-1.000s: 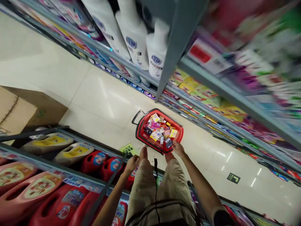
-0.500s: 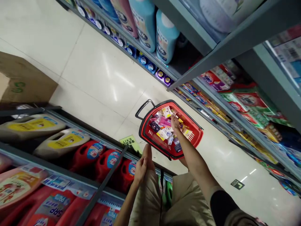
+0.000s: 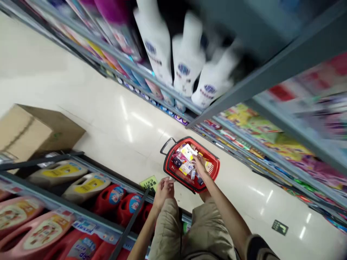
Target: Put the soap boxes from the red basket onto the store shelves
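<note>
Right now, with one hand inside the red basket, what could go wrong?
The white box at the fingertips of the right hand might slip if pinched only there. Rummaging could shift the jumbled packages around it. The black handle, sticking out beyond the red basket, could perhaps catch a foot.

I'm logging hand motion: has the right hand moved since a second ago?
Yes. Against the red basket, the right hand has moved inward from the near rim, over the packages.

Packets (image 3: 186, 168) lie in the basket (image 3: 216, 164) (handle (image 3: 166, 144) at its left edge), on the floor (image 3: 108, 144) between shelves (image 3: 54, 193).
</note>
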